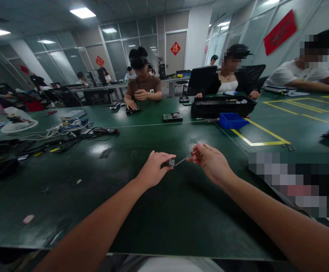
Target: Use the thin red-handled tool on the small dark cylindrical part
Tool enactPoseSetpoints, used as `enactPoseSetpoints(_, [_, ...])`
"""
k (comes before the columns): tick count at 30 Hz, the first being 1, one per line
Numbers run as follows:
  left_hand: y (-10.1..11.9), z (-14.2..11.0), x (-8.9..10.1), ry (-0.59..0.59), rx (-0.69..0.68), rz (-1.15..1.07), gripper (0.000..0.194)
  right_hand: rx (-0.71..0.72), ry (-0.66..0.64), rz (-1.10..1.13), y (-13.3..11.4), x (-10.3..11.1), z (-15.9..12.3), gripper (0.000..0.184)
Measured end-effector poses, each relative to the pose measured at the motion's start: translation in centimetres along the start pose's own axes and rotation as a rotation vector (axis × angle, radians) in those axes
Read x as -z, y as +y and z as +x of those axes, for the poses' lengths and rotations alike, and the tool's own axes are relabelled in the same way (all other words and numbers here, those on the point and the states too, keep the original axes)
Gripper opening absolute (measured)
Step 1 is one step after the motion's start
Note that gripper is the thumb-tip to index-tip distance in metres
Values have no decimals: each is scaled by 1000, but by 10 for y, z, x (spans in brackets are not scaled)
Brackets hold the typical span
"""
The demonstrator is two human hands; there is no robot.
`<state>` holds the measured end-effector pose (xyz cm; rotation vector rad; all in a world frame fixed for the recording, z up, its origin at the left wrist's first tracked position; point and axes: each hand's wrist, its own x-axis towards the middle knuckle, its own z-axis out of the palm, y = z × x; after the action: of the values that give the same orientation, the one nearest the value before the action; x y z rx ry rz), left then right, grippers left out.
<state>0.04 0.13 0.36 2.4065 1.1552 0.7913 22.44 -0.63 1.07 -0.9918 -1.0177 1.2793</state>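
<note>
- Two hands near each other, not touching, over green table [153, 223].
- Left hand [154, 170]: clamped on dark cylinder [171, 162].
- Right hand [213, 164]: pinching thin rod [183, 160], tip at cylinder's round end.
- Beyond: circuit board [172, 117], blue bin [234, 121] beside black tray [222, 108].
- Cables [65, 142] left.
- Person [144, 85] across.

Dark cylinder [171, 162], grey end showing, thin rod [182, 160], tilted

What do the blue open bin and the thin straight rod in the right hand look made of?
The blue open bin: probably moulded plastic, smooth and evenly coloured. The thin straight rod: likely metal, from its pale grey gleam, though too small to be sure.
</note>
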Motion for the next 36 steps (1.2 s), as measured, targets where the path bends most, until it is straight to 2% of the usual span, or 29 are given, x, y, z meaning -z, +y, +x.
enactPoseSetpoints(6, [-1,0,-1,30,49,5,39,210,85,-265,3,2,-4,30])
enactPoseSetpoints(18, [0,0,-3,-8,68,24,42,471,30,-760,-8,-6,-20,23])
enactPoseSetpoints(25, [-2,1,-6,-27,82,37,41,539,-61,-908,-12,-7,-21,18])
enactPoseSetpoints(36, [-2,1,-9,-25,101,-43,40,580,-26,-1061,-15,-10,-21,18])
